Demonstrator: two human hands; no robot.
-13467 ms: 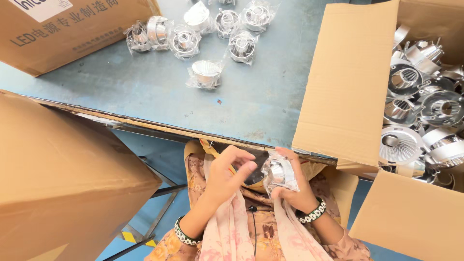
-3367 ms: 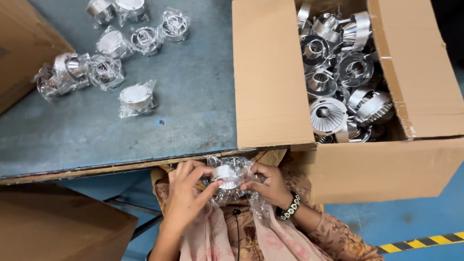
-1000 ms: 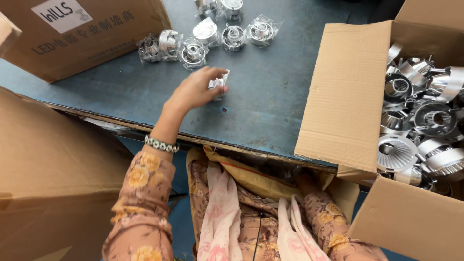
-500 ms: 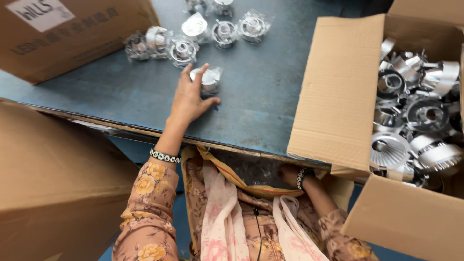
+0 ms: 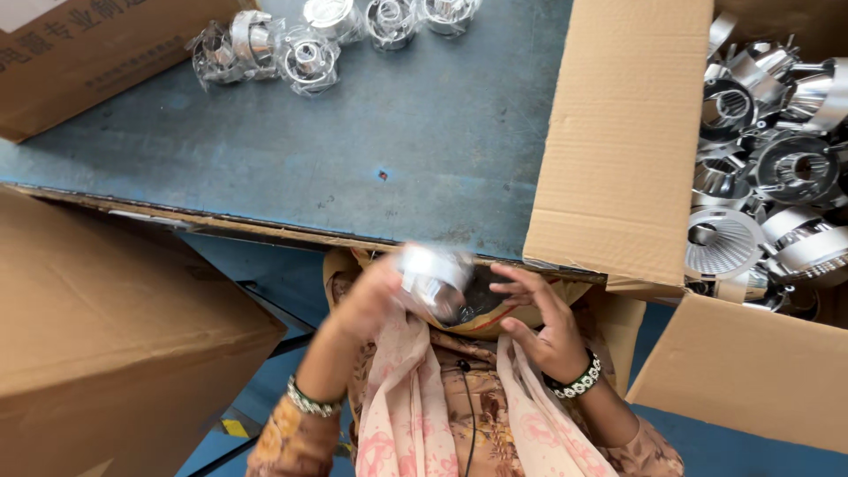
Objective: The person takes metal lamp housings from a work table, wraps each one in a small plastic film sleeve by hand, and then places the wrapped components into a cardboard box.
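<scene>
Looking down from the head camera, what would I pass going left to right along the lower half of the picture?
Closed brown carton → left hand → shiny metal part, blurred, at that hand → right hand with a beaded bracelet → open carton full of silver metal parts.

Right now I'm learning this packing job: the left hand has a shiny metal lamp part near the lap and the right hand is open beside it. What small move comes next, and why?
Probably bring the right hand in to steady the shiny metal lamp part: the left hand holds it alone, blurred, while the right is open and empty beside it.
</scene>
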